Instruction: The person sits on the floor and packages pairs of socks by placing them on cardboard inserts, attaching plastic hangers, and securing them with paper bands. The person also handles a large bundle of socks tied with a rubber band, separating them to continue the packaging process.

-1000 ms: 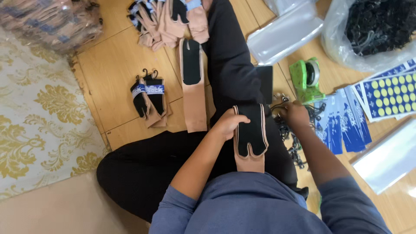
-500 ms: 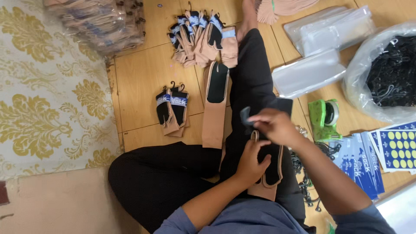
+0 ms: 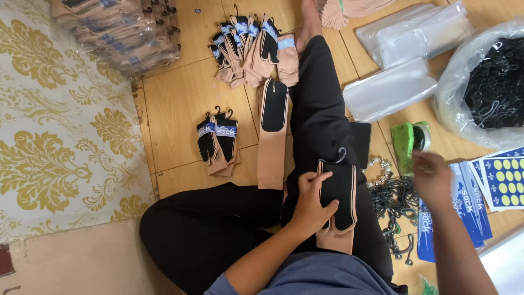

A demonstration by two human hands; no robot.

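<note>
From above I see the wooden floor (image 3: pixel 180 104) with finished sock bundles (image 3: pixel 218 139), the bag of black hooks (image 3: pixel 494 82) and the blue labels (image 3: pixel 469 202) laid out around my black-trousered leg (image 3: pixel 322 114). My left hand (image 3: pixel 310 205) lies flat and open on the tan-and-black sock pair (image 3: pixel 341 202) on my thigh, its hook (image 3: pixel 339 156) already on the top edge, and I judge it best to keep that palm firm so the pair stays aligned. My right hand (image 3: pixel 431 177), loosely open and holding nothing I can make out, hovers over the labels near the green dispenser (image 3: pixel 406 145); I would lift a single label cleanly.
</note>
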